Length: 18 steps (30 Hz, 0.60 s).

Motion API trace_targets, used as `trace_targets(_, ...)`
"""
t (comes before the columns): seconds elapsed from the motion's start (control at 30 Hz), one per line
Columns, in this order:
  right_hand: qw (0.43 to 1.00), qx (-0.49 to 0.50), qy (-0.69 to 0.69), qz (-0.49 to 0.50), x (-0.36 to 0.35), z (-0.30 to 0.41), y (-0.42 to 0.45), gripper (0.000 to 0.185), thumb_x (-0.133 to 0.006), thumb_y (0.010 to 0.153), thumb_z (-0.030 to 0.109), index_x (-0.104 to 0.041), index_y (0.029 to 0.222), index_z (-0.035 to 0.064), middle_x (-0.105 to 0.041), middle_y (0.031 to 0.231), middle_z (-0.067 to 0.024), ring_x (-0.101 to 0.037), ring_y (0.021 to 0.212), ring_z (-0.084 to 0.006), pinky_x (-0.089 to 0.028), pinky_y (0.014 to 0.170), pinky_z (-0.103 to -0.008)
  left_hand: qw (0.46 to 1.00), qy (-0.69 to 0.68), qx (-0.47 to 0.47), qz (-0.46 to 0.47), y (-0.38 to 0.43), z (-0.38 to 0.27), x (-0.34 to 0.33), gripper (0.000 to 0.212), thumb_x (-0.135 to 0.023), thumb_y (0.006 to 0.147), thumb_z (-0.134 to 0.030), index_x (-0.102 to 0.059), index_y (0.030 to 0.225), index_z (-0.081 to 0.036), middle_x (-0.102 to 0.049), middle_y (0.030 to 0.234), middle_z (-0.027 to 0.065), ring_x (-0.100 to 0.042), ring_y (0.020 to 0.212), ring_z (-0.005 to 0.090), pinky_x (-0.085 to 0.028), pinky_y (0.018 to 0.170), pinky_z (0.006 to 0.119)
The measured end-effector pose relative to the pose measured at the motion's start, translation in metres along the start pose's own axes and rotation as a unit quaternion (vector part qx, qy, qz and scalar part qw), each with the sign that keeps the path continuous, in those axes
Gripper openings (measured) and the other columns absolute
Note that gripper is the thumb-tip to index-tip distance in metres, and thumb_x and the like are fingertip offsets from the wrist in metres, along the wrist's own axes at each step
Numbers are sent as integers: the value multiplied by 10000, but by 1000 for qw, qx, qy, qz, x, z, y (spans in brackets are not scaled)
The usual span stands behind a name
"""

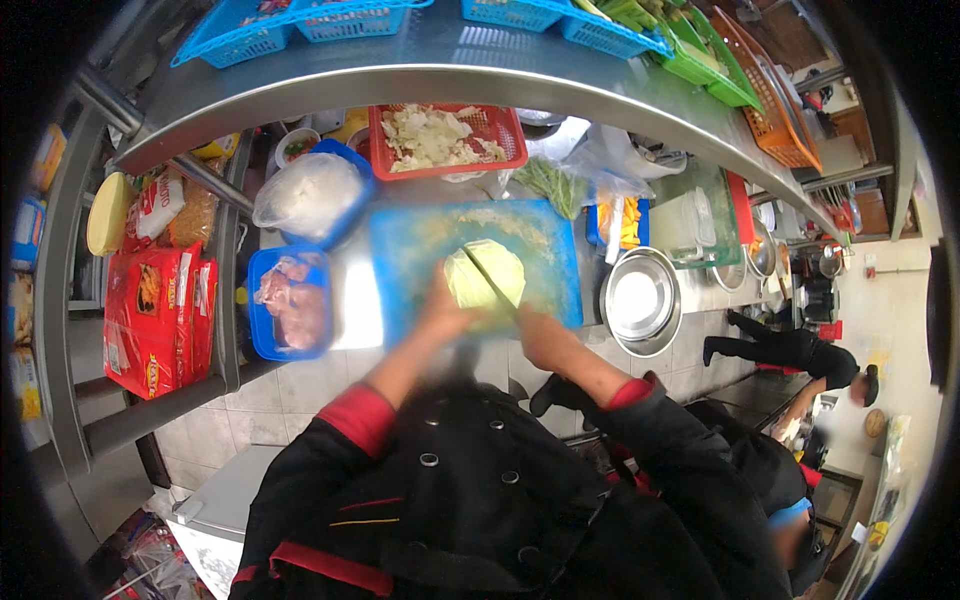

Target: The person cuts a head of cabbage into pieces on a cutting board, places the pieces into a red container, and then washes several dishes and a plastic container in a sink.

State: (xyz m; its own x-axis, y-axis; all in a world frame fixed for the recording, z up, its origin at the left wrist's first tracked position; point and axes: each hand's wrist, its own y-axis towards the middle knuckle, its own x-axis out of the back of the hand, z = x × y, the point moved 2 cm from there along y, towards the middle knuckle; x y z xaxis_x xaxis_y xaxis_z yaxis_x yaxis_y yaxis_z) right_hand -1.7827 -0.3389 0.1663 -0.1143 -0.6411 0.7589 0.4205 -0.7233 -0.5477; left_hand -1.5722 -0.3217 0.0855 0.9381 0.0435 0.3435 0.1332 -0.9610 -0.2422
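A pale green cabbage point(491, 276) lies on a blue cutting board point(555, 300) in front of me. My left hand point(446, 304) rests against the cabbage's left and near side, its fingers partly blurred. In my right hand point(544, 337) is the handle of a kitchen knife point(489, 276), whose blade lies slantwise across the top of the cabbage. How deep the blade sits cannot be told. Behind the board stands a red plastic basket point(450, 174) with torn cabbage leaves, and leafy green herbs point(551, 184) lie at the board's far right corner.
Steel bowls point(641, 300) stand right of the board. To the left are a blue container of raw meat point(291, 352) and a plastic bag point(307, 195) of white food in a blue tub. A steel shelf point(450, 79) spans above. Two co-workers are at the right.
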Motion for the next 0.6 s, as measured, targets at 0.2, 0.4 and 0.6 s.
trace_targets(0.2,995,-16,2,-93,-85,-37,22,222,-464,946,68,-432,1161,25,-696,855,-271,-705,831,-465,-563,725,-560,998,-43,-2,40,9,17,-9,1228,-950,637,-209,-130,1534,-34,-485,1434,213,-499,1332,356,-447,1079,476)
trace_targets(0.4,988,42,9,-147,-105,-61,38,211,-486,960,121,-436,1152,49,-694,843,-269,-705,809,-465,-567,713,-556,922,-149,315,170,33,-34,29,1245,-824,731,-590,-69,1568,-61,-434,1481,245,-530,1297,415,-501,959,613)
trace_targets(0.6,987,13,75,-141,-44,-81,49,226,-501,989,233,-452,1142,74,-673,828,-301,-662,782,-529,-527,734,-616,924,-213,261,182,38,-26,50,973,-738,836,-373,-142,1549,-85,-423,1488,201,-523,1303,384,-468,994,611)
